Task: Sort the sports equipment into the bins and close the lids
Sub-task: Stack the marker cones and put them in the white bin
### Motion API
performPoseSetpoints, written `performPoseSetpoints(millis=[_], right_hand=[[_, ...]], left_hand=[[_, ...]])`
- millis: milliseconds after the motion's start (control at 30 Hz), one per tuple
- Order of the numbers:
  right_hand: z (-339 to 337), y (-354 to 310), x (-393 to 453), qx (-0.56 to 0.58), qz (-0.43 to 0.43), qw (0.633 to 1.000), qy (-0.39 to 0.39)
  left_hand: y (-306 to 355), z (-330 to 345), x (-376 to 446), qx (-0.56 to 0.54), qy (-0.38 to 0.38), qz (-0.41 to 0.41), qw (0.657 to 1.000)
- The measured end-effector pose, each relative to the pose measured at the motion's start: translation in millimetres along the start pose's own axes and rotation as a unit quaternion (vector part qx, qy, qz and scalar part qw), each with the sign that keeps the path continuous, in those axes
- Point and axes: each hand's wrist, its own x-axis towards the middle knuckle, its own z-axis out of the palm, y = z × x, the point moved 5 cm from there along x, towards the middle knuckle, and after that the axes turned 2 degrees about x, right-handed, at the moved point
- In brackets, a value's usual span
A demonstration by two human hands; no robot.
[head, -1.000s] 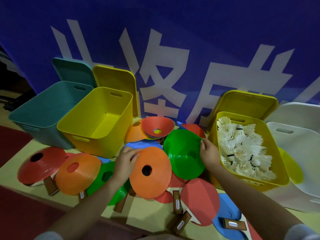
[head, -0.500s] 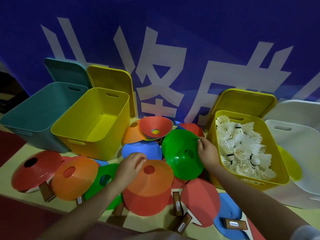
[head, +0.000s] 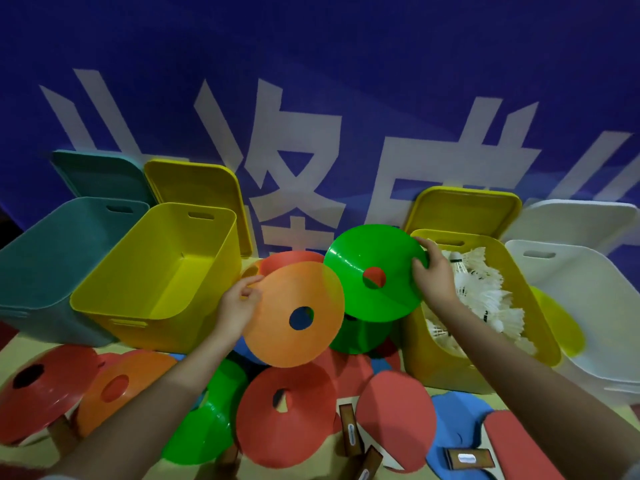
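Left hand (head: 239, 308) grips the rim of an orange disc cone (head: 294, 315), held lifted above the pile; right hand (head: 433, 271) grips the edge of a green disc cone (head: 375, 271), also raised, its lower edge overlapped by the orange one. Beneath them lie more cones and paddles (head: 394, 414) on the table. Empty yellow bin (head: 162, 275) sits left, lid off; another yellow bin (head: 540, 334) of shuttlecocks (head: 485, 299) sits just right of the green cone.

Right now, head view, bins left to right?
teal bin → empty yellow bin → yellow bin of shuttlecocks → white bin
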Motion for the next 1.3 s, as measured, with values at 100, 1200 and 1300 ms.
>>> performPoseSetpoints(millis=[100, 1200, 1300], right_hand=[[-25.5, 14.7, 3.8, 0.014, 0.029, 0.999, 0.028], [-257.6, 310.2, 61.4, -0.074, 0.264, 0.959, -0.07], [-256.7, 327.9, 73.3, -0.235, 0.243, 0.929, -0.15]], left_hand=[[25.0, 23.1, 2.9, -0.01, -0.026, 0.005, 1.0], [183.5, 342.2, -100.1, -0.125, -0.043, -0.062, 0.989], [195.5, 359.7, -103.1, -0.109, -0.038, -0.05, 0.992]])
